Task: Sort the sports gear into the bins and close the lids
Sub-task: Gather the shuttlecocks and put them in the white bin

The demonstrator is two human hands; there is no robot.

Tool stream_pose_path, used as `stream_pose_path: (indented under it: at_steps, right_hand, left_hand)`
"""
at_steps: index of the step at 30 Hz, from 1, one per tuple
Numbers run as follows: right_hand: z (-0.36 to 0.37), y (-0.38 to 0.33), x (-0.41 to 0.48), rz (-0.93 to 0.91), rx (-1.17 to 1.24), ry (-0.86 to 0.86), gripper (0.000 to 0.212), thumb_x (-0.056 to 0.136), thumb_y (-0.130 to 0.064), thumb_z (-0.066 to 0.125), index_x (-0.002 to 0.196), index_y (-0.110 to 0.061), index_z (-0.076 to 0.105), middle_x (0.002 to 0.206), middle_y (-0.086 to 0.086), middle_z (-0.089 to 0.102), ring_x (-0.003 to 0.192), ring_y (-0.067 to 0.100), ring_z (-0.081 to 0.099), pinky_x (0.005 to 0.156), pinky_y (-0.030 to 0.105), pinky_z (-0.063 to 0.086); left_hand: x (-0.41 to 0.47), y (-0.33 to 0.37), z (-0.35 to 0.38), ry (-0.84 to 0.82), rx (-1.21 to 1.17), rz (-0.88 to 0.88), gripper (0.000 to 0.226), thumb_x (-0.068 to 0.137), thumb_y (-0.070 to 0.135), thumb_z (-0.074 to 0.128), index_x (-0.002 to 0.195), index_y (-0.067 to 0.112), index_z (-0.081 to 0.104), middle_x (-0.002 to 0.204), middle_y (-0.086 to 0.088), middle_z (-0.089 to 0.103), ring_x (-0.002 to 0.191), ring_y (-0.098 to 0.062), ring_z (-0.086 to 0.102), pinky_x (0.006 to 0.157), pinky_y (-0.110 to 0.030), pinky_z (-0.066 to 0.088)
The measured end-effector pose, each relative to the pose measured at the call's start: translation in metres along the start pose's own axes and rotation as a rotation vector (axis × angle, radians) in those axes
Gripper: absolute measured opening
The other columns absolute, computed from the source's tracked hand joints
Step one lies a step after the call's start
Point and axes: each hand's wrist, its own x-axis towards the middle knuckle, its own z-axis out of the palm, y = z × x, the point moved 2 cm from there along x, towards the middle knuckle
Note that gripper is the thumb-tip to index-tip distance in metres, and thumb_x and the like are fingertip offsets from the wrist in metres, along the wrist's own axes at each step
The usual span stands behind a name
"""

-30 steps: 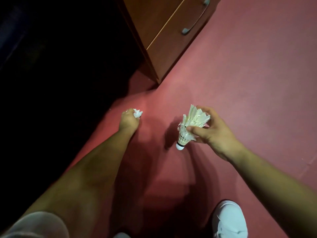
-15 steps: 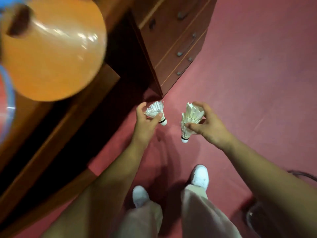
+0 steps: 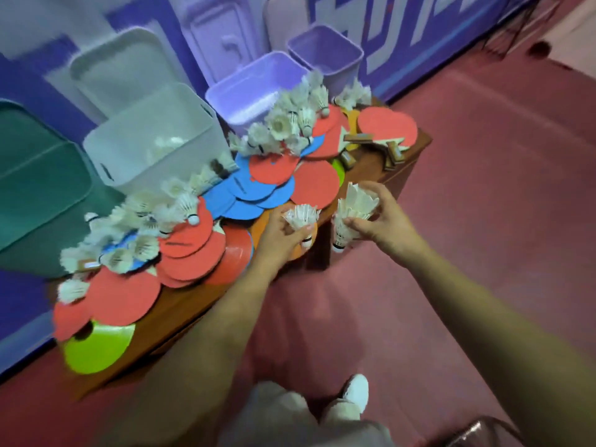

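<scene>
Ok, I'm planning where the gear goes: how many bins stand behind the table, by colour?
Green bin: 1
White bin: 1
Purple bins: 2
Total: 4

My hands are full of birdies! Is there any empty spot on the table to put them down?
Hardly: paddles and shuttlecocks crowd the table. Bare wood shows only along the front edge right of the green disc, and beside the paddle handles at the far end.
</scene>
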Motion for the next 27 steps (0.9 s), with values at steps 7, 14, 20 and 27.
stream_pose_path:
  at_steps: [7, 14, 20, 27]
  right_hand:
    - [0.088, -0.111, 0.068, -0.174, -0.061, -0.184, 0.062, 0.083, -0.021, 0.077, 0.134, -0.032, 0.043, 0.129, 0.001, 0.043, 0.085, 0.021, 0.064, 0.075, 0.035, 0.061]
    - [0.203, -0.170, 0.158, -0.180, 0.013, -0.286, 0.060, 0.079, -0.010, 0.077, 0.128, -0.028, 0.047, 0.122, 0.012, 0.057, 0.087, 0.027, 0.068, 0.067, 0.037, 0.060]
    - [0.295, -0.187, 0.244, -0.095, 0.000, -0.290, 0.061, 0.079, -0.009, 0.077, 0.129, -0.023, 0.044, 0.123, 0.013, 0.055, 0.096, 0.033, 0.066, 0.069, 0.050, 0.061]
    - [0.362, -0.170, 0.328, 0.119, -0.063, -0.201, 0.063, 0.079, -0.014, 0.078, 0.123, -0.021, 0.033, 0.125, 0.017, 0.048, 0.099, 0.035, 0.064, 0.067, 0.055, 0.060]
  left_hand:
    - [0.016, 0.061, -0.131, 0.271, 0.030, 0.079, 0.054, 0.085, 0.016, 0.074, 0.129, 0.016, 0.042, 0.087, -0.003, 0.055, 0.067, 0.007, 0.054, 0.058, -0.006, 0.040]
    - [0.074, 0.070, -0.265, 0.483, -0.005, 0.057, 0.056, 0.082, 0.031, 0.075, 0.128, 0.023, 0.045, 0.106, -0.004, 0.056, 0.091, -0.012, 0.056, 0.071, -0.018, 0.041]
    - [0.149, 0.061, -0.337, 0.499, 0.013, -0.026, 0.056, 0.083, 0.040, 0.073, 0.128, 0.024, 0.042, 0.116, -0.003, 0.060, 0.098, -0.018, 0.061, 0.074, -0.026, 0.045]
    - [0.219, 0.035, -0.377, 0.425, 0.128, -0.159, 0.055, 0.084, 0.047, 0.070, 0.121, 0.017, 0.043, 0.109, -0.001, 0.059, 0.085, -0.011, 0.058, 0.064, -0.023, 0.044]
